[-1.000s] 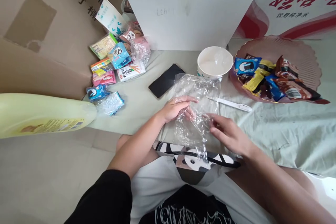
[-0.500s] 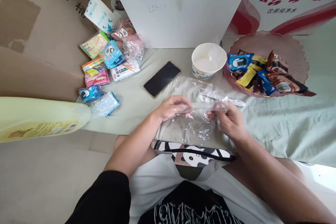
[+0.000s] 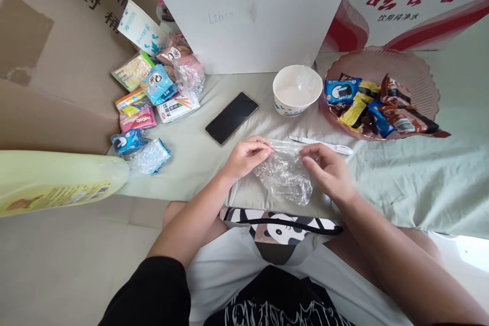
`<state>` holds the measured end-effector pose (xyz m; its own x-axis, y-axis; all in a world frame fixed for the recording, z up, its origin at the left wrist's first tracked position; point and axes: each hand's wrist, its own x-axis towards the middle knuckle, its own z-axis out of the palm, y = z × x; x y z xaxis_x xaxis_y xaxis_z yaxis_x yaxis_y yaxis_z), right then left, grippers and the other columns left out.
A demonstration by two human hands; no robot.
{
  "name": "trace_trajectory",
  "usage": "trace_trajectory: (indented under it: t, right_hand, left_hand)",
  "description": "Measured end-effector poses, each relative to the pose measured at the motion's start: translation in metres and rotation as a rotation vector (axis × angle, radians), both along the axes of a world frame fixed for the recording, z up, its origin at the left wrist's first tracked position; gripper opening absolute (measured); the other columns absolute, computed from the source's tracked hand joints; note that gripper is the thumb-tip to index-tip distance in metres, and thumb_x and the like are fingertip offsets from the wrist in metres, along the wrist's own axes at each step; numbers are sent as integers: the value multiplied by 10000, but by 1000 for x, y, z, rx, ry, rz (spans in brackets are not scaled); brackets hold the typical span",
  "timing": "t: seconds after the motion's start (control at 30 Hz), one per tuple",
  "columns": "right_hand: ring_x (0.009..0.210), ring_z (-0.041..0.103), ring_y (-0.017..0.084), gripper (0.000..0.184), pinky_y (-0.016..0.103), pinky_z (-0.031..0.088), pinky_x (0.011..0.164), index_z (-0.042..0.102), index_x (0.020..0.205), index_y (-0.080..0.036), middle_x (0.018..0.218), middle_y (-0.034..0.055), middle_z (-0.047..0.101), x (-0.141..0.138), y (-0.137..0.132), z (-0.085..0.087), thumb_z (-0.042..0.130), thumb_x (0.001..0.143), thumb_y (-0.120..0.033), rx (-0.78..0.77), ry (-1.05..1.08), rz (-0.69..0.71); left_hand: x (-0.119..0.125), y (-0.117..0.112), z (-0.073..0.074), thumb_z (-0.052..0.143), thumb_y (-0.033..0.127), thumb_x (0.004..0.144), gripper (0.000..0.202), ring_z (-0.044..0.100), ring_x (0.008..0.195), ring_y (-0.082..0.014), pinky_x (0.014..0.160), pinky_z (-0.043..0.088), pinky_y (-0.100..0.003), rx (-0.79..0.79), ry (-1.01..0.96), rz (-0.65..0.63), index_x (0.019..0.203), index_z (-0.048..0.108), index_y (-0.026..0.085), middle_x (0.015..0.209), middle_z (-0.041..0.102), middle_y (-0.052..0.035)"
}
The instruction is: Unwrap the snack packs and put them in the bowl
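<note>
A crinkled clear plastic bag [image 3: 286, 178] hangs between my two hands over the front of the cloth-covered table. My left hand [image 3: 247, 157] pinches the bag's upper left edge between thumb and fingers. At the upper right edge, my right hand [image 3: 327, 169] grips the plastic with thumb and fingertips. Just behind the bag lies a slim white knife [image 3: 336, 148], partly hidden by my right hand. A black phone [image 3: 232, 117] rests beyond my left hand. The white paper bowl [image 3: 297, 92] stands past the bag, with some clear film at its rim.
At right, a pink scalloped plate [image 3: 424, 79] holds several wrapped snacks. More snack packets [image 3: 158, 84] and a tilted paper cup [image 3: 142, 28] lie at left beside a cardboard box [image 3: 76, 86]. A pale yellow bottle [image 3: 61, 173] juts in. A white box [image 3: 252, 20] stands behind.
The plastic bag has gone from stretched out and spread flat to bunched, hanging below my fingers. My hands have drawn slightly closer together. The view has shifted a little.
</note>
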<state>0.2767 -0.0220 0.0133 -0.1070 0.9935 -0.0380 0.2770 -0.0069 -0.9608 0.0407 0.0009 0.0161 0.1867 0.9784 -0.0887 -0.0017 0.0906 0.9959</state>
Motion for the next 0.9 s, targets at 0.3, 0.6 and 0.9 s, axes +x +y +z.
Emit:
trace_trajectory:
  t: [0.3,0.6,0.9]
  right_hand:
    - [734,622,137,523,278,538,696,499,1224,-284,815,-45,604,-7,3,-3,763,780,-363,-100,358,-65]
    - [614,533,146,360,296,462,593,584,736,-212,667,-4,589,-4,2,13,707,834,-536,-182,102,171]
    - [427,538,126,346,249,430,421,507,916,-249,544,-71,585,-5,1,11,660,878,-557,-279,222,65]
  left_hand:
    - [-2,0,0,927,214,567,721,682,801,-115,768,526,-245,-204,-363,172,1218,632,315,1038,697,18]
    - [6,-5,3,883,398,698,350,696,754,-153,667,545,-254,-294,-269,-58,784,613,193,852,756,-26]
    - [1,-2,2,812,400,760,332,432,387,-47,376,264,-181,-295,-174,-22,882,566,214,531,578,83]
